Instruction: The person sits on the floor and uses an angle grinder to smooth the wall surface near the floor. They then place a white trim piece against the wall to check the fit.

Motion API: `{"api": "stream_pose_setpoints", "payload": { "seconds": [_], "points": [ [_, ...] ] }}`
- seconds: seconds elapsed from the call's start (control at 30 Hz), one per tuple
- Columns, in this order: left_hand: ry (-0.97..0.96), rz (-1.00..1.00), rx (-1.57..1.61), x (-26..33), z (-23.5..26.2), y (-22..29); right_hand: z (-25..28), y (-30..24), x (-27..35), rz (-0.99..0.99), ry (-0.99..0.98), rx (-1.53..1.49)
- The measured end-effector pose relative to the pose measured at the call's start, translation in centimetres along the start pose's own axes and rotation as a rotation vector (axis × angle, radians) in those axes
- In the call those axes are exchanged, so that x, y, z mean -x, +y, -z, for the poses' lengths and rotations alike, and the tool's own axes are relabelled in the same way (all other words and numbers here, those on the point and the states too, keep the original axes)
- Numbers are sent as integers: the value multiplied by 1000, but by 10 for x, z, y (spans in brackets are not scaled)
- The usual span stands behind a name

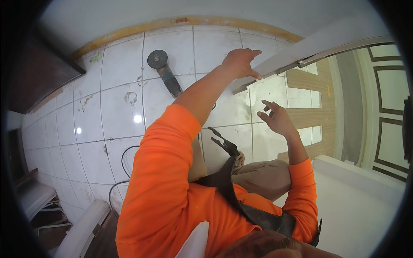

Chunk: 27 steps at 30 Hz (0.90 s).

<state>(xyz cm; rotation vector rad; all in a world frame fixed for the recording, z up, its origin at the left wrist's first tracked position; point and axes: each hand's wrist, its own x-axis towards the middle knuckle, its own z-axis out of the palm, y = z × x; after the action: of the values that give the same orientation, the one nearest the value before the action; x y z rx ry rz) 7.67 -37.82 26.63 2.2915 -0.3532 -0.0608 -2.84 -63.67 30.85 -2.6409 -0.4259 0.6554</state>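
Note:
My left hand [241,64] reaches out with fingers and thumb apart, beside the end of a white upright panel [297,56]. Whether that panel is a door or a wall end, I cannot tell. The thumb is close to its lower edge; contact is unclear. My right hand [277,119] hangs over the tiles on the panel's other side, fingers loosely bent and apart, nothing in it. Left of my left forearm, an angle grinder [167,77] with a dark disc lies on the white tiled floor [120,107]. My forearm partly covers its rear end.
Wood-look planks [318,112] lie in staggered rows over tiles at the right, before a panelled white door [391,90]. A black cable [123,163] loops across the floor at left. A dark cabinet [43,73] stands far left, and a yellowish strip [180,20] runs along the far wall.

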Motion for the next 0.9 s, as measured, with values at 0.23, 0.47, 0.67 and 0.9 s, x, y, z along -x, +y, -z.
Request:
{"api": "stream_pose_setpoints", "payload": {
  "seconds": [0.23,0.47,0.67,0.9],
  "points": [
    [16,9,-23,2,-14,-4,-15,17,-12,-69,-47,19],
    [-56,-25,-145,1,-27,-5,-26,25,-21,-94,-99,57],
    [-49,235,-92,19,-76,-34,-28,45,-19,-95,-81,54],
    [-51,681,647,33,-214,-62,-30,52,-31,-72,-139,65]
  ]
}}
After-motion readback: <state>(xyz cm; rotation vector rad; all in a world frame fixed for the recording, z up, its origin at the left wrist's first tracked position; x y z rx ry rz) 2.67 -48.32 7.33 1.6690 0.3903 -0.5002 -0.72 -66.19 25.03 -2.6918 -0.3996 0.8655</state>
